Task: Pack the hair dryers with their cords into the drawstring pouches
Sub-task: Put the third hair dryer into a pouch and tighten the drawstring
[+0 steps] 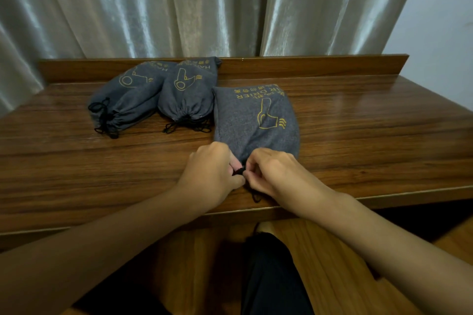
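Head view: the third pouch (256,123) lies near the table (358,140) front edge, bulging as if packed, its black drawstring (239,171) pinched between both hands at the mouth. Closing seems underway; next comes pulling the cord tight. Left hand (212,171) and right hand (271,174) curl knuckles-up, touching. Two cinched pouches (153,97) sit behind.

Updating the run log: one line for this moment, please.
left hand: pinches drawstring | right hand: pinches drawstring | near pouch: being closed | two pouches: cinched

Wooden table (358,120), three grey drawstring pouches (253,120)
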`<state>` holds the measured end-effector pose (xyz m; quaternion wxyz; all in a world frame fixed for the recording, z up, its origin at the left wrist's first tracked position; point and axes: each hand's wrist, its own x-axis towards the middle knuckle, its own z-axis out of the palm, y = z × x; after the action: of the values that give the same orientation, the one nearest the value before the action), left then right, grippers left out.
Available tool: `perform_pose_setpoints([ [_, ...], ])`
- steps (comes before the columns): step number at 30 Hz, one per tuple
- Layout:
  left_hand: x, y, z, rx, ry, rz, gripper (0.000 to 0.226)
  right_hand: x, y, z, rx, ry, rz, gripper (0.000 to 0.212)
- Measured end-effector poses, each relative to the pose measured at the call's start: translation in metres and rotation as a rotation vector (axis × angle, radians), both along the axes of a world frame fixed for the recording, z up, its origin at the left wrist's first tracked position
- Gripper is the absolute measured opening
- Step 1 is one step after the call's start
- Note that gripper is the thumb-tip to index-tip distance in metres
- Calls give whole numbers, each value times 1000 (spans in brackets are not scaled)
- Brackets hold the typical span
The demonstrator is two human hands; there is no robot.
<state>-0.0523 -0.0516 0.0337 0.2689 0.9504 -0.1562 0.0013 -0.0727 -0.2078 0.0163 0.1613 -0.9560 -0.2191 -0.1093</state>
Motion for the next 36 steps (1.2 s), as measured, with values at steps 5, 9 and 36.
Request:
perform_pose_setpoints([
  [5, 5, 11, 0, -299, 247, -24, 16, 0, 7, -9, 48, -49, -81, 18],
  [9, 12, 19, -2, -466, 413, 53, 16, -1, 15, -14, -88, -105, -135, 23],
  [36, 35, 29, 5, -614, 784, -3, 21, 5, 18, -13, -179, -442, -17, 17],
])
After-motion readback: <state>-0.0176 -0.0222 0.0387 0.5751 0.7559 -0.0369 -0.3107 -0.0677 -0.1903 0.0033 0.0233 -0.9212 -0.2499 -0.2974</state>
